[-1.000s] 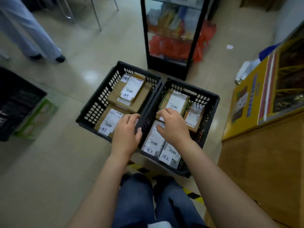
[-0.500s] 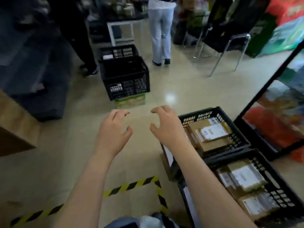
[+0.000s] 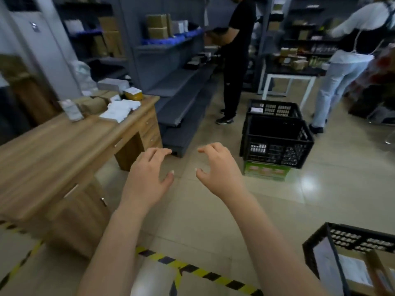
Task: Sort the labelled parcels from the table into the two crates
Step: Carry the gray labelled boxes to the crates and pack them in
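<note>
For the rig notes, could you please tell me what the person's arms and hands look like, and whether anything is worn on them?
The left forearm and right forearm are bare down to the bottom edge of the picture, with no sleeves showing. The left hand and right hand wear no gloves, and no watch, bracelet or ring is visible.

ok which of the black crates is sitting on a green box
The front crate of the pair beyond the right hand; a green box shows under it, none under the others.
</note>
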A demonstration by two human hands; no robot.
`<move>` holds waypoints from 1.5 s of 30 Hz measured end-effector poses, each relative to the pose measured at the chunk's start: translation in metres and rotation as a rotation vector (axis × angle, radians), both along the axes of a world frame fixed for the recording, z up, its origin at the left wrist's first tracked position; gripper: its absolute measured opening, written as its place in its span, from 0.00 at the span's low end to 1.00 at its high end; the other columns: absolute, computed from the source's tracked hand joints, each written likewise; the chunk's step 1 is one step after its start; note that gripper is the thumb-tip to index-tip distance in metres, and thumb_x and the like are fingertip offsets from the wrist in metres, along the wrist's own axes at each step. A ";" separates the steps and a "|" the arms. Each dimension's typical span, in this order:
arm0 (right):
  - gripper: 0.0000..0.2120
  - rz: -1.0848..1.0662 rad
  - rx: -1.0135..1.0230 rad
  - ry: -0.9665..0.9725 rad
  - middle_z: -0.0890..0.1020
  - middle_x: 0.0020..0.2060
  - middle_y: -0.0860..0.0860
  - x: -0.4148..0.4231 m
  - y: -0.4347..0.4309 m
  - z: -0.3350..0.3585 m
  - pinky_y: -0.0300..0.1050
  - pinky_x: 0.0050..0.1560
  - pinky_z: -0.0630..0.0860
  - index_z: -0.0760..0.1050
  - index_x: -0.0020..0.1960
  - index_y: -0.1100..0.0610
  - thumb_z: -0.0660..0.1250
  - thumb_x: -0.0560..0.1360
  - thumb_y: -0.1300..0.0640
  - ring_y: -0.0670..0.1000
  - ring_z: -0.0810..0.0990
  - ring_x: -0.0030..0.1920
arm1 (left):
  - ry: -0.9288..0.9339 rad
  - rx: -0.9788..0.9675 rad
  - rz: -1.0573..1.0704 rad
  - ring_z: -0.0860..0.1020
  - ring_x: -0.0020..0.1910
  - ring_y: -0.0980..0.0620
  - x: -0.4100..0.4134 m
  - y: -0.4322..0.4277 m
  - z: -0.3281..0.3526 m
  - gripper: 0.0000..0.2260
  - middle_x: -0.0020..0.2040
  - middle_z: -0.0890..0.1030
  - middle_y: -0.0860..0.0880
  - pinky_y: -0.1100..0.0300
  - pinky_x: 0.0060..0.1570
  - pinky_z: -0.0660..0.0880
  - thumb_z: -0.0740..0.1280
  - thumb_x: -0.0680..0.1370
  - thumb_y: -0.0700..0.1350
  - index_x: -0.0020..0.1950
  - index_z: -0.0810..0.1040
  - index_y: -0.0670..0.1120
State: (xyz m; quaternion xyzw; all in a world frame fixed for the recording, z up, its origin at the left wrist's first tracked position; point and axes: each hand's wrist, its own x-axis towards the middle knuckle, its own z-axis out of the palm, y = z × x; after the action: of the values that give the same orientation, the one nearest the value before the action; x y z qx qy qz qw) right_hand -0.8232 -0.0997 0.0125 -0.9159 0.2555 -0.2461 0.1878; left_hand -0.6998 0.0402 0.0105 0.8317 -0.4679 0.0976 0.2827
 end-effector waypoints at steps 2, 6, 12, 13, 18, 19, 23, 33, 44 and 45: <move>0.22 0.055 -0.002 0.001 0.73 0.60 0.51 0.034 0.018 0.002 0.43 0.61 0.67 0.73 0.66 0.54 0.70 0.73 0.56 0.52 0.71 0.61 | 0.010 -0.009 0.054 0.71 0.60 0.52 0.027 0.027 0.003 0.22 0.62 0.73 0.51 0.60 0.55 0.68 0.71 0.75 0.46 0.67 0.73 0.49; 0.23 0.148 -0.003 0.000 0.73 0.60 0.50 0.092 0.051 0.003 0.43 0.62 0.68 0.71 0.67 0.53 0.70 0.74 0.55 0.51 0.71 0.61 | 0.043 -0.040 0.126 0.72 0.60 0.52 0.072 0.073 0.001 0.21 0.62 0.72 0.52 0.54 0.56 0.72 0.71 0.75 0.47 0.67 0.72 0.50; 0.24 0.291 0.022 0.012 0.72 0.61 0.46 0.164 0.084 -0.003 0.41 0.62 0.69 0.70 0.69 0.50 0.71 0.74 0.54 0.47 0.69 0.62 | 0.067 -0.051 0.268 0.70 0.60 0.55 0.120 0.119 -0.007 0.22 0.62 0.71 0.56 0.55 0.57 0.74 0.70 0.75 0.49 0.68 0.70 0.53; 0.24 0.313 0.026 0.015 0.72 0.61 0.46 0.175 0.087 -0.004 0.42 0.63 0.69 0.70 0.68 0.50 0.71 0.74 0.53 0.47 0.69 0.63 | 0.074 -0.051 0.286 0.70 0.60 0.55 0.127 0.123 -0.007 0.22 0.61 0.70 0.56 0.55 0.56 0.74 0.70 0.75 0.49 0.68 0.70 0.54; 0.25 0.397 0.044 0.051 0.71 0.63 0.46 0.229 0.092 -0.011 0.42 0.64 0.68 0.69 0.69 0.49 0.71 0.74 0.53 0.47 0.68 0.64 | 0.117 -0.039 0.363 0.70 0.61 0.55 0.163 0.132 -0.009 0.21 0.62 0.71 0.56 0.55 0.56 0.73 0.70 0.75 0.49 0.67 0.70 0.54; 0.25 0.411 0.047 0.054 0.71 0.63 0.46 0.240 0.091 -0.012 0.41 0.64 0.68 0.69 0.69 0.49 0.71 0.74 0.53 0.47 0.68 0.64 | 0.126 -0.037 0.380 0.70 0.61 0.55 0.170 0.131 -0.009 0.21 0.62 0.70 0.56 0.55 0.57 0.73 0.70 0.75 0.49 0.67 0.70 0.55; 0.24 0.461 0.045 0.047 0.72 0.61 0.47 0.289 0.079 -0.017 0.42 0.62 0.70 0.70 0.68 0.50 0.71 0.74 0.53 0.48 0.70 0.62 | 0.119 -0.016 0.442 0.70 0.61 0.53 0.207 0.118 -0.010 0.22 0.62 0.71 0.55 0.53 0.59 0.72 0.70 0.75 0.48 0.69 0.70 0.53; 0.25 0.500 0.048 0.054 0.72 0.61 0.49 0.436 -0.004 -0.010 0.44 0.63 0.69 0.70 0.69 0.52 0.70 0.73 0.53 0.50 0.69 0.63 | 0.084 0.005 0.506 0.69 0.62 0.53 0.345 0.032 -0.002 0.22 0.62 0.71 0.54 0.53 0.62 0.70 0.70 0.74 0.48 0.68 0.71 0.52; 0.25 0.463 0.034 0.101 0.72 0.62 0.48 0.561 -0.120 -0.011 0.44 0.60 0.70 0.69 0.68 0.50 0.70 0.73 0.54 0.48 0.68 0.64 | 0.094 0.013 0.458 0.71 0.63 0.51 0.476 -0.092 0.001 0.23 0.63 0.73 0.51 0.52 0.60 0.73 0.72 0.73 0.46 0.67 0.72 0.50; 0.25 0.458 0.040 0.104 0.72 0.63 0.47 0.569 -0.128 -0.012 0.44 0.61 0.70 0.69 0.69 0.50 0.70 0.73 0.54 0.48 0.68 0.65 | 0.099 0.012 0.451 0.71 0.63 0.50 0.485 -0.101 -0.001 0.23 0.64 0.73 0.51 0.52 0.59 0.73 0.72 0.73 0.46 0.67 0.73 0.50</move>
State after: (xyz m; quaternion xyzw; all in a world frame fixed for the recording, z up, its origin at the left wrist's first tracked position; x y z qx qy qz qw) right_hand -0.2544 -0.2282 0.0002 -0.9575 0.0553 -0.1446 0.2435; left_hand -0.2147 -0.0611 0.0096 0.9206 -0.2560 0.1147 0.2715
